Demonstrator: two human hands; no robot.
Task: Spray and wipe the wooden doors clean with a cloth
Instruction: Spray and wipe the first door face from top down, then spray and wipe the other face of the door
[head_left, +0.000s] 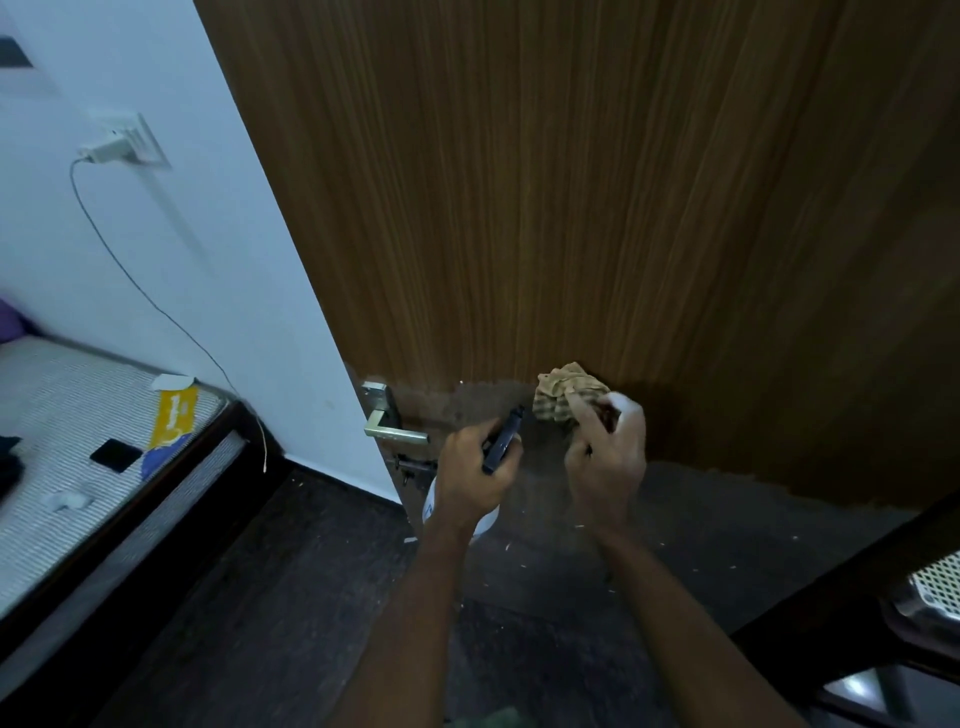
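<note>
The spray bottle (488, 467) is mostly hiding behind the left hand (475, 470): only its dark nozzle head is sticking out above the knuckles, and a piece of the white body is showing below the wrist. The fingers of this hand are curling around the neck of the bottle, and the nozzle is pointing up toward the wooden door (597, 208). The right hand (605, 460) is gripping the cloth (566, 392), a crumpled beige checked bundle that is coming out above the fingers. The cloth is lying against the door or very near to it; the picture is blurry here, so it is probably touching, but I cannot tell for sure. The lower part of the door is looking darker than the upper part, and its right side is fading into shadow.

At the left edge of the door a metal handle (387, 423) is standing out, just beside the left hand. Further to the left a pale wall (171, 249) is carrying a socket with a charger (111, 145), and a thin cable (150, 301) is hanging from it down to the bed (78, 426). On the mattress a yellow and blue packet (169, 428) and a small black object (115, 454) are lying; other dark things there are cut by the frame. At the lower right a dark frame with a perforated white panel (940, 577) is reaching into view. The dark floor (291, 597) is showing small pale specks.
</note>
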